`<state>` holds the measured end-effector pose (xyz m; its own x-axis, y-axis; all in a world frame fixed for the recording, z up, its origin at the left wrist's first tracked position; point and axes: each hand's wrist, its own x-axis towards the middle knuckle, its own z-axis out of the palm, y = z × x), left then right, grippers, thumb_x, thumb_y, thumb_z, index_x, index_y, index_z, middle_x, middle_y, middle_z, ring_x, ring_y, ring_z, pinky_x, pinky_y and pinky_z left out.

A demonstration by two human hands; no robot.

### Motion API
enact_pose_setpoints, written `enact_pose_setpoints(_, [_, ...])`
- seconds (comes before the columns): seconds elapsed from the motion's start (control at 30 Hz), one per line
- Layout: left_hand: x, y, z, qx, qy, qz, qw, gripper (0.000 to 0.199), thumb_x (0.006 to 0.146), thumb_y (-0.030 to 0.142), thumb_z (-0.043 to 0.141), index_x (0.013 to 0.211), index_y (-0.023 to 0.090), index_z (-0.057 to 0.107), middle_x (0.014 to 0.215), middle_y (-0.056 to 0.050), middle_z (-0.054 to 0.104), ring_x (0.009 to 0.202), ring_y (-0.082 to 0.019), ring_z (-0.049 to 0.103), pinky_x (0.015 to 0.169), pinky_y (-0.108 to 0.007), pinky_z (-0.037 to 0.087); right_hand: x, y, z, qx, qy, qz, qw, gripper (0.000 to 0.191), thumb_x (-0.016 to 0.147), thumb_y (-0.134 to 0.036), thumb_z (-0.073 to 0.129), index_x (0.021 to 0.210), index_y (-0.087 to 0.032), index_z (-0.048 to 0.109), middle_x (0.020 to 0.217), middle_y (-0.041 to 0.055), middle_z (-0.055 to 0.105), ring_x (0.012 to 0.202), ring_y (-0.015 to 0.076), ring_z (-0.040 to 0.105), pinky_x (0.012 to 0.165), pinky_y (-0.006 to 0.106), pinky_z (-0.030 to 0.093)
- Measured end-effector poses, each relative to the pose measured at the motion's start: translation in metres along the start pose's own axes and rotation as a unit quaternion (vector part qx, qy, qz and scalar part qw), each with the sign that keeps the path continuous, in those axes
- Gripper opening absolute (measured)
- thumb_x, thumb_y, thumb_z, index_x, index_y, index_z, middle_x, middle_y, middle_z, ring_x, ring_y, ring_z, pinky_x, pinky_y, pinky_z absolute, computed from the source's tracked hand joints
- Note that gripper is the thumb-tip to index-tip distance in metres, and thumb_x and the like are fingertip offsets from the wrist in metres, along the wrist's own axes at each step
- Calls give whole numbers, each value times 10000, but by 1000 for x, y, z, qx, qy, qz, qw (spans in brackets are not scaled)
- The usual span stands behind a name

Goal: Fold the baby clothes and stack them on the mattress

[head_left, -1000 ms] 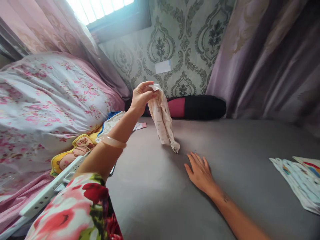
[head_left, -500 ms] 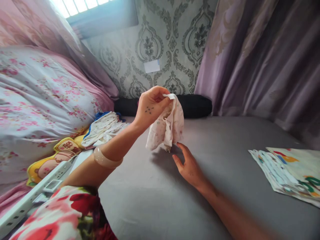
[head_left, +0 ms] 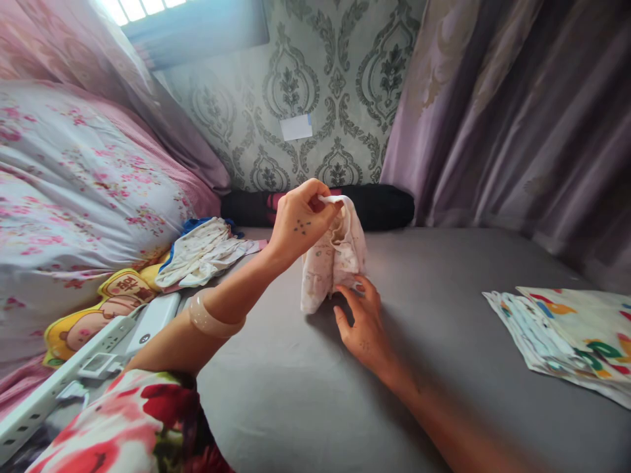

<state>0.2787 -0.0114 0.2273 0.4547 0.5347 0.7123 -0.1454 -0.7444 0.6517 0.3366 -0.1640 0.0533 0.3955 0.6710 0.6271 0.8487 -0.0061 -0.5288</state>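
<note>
A small, pale printed garment (head_left: pixel 318 272), perhaps baby clothing, hangs in loose folds over the grey bed sheet (head_left: pixel 276 394). My left hand (head_left: pixel 303 220) pinches its white top edge between thumb and fingers and holds it up. Low on its right side is my right hand (head_left: pixel 362 322), fingers apart and curved, with the fingertips at the fabric's lower edge. Whether those fingertips press on the cloth I cannot tell. The lower end of the garment comes down close to the sheet.
Folded printed cloths (head_left: pixel 566 335) lie at the right. On the left are a crumpled white cloth (head_left: pixel 202 256), a yellow cartoon cushion (head_left: pixel 81 325), a white power strip (head_left: pixel 54 394) and a floral quilt (head_left: pixel 73 177). A black bolster (head_left: pixel 384 207) lies along the wall.
My left hand has lowered slightly, and the garment has swung a little to the right and down. My right hand has come up against its lower edge.
</note>
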Motion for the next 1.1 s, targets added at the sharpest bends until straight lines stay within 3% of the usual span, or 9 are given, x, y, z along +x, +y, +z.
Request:
enact_pose_setpoints(0.2, [-5,5,1,57,-8,6,998,150,686,208,680,692,205,530,584,54,430,594,-111,393,567,-245,288,8,7,-8,21,-73,-19,997,506,879,-174,485,1374,-271,452,1417,107,395,1322,274,380,1087,494,378])
enact_pose_setpoints(0.33, [-7,0,-2,109,1,2,994,167,645,182,678,702,215,524,593,52,426,614,-126,389,585,-251,277,14,9,-15,55,-104,-21,993,530,903,-195,447,1429,-223,388,1409,118,456,1354,246,374,1128,457,330])
enact_pose_setpoints(0.5, [-7,-31,-15,194,57,-9,979,141,644,131,601,713,225,521,623,37,448,640,-154,418,609,-263,295,35,21,-45,35,7,27,999,437,918,-256,437,1347,-184,480,1358,141,504,1282,251,476,1075,418,400])
enact_pose_setpoints(0.6, [-12,-43,-18,245,55,-4,968,139,645,115,568,728,223,541,658,24,470,653,-161,441,628,-273,334,46,19,-71,-49,94,-15,994,445,925,-252,427,1361,-166,450,1407,157,453,1329,273,414,1108,483,338])
enact_pose_setpoints(0.7, [-21,-47,-12,253,48,21,966,103,681,133,564,739,213,592,734,-5,496,710,-170,479,682,-289,394,51,11,-92,-109,138,-52,983,440,924,-254,438,1355,-166,444,1438,158,420,1356,290,371,1124,543,277])
enact_pose_setpoints(0.83, [-35,-49,-2,208,42,31,977,134,686,129,533,721,202,639,893,-48,561,885,-197,532,760,-310,437,50,4,-118,-64,143,6,988,327,886,-258,490,1187,-185,596,1200,121,612,1123,254,577,980,434,461])
enact_pose_setpoints(0.9, [-40,-50,-1,140,0,-26,990,154,669,136,502,704,194,641,837,-37,588,820,-181,548,687,-282,441,47,4,-135,-1,101,94,990,255,847,-259,523,1052,-208,667,983,73,684,831,199,648,749,329,536])
enact_pose_setpoints(0.97, [-44,-51,-3,27,-86,-129,988,157,645,161,486,696,183,632,699,-9,576,651,-144,525,559,-243,406,44,8,-154,88,52,186,977,198,798,-259,550,927,-216,694,786,34,682,585,142,586,531,248,471])
enact_pose_setpoints(1.1, [-51,-55,-9,-162,-296,-313,888,57,608,221,562,624,167,573,514,33,474,416,-73,390,391,-199,265,44,33,-180,238,-32,304,922,133,716,-272,554,765,-212,662,584,-12,603,430,98,462,405,207,326])
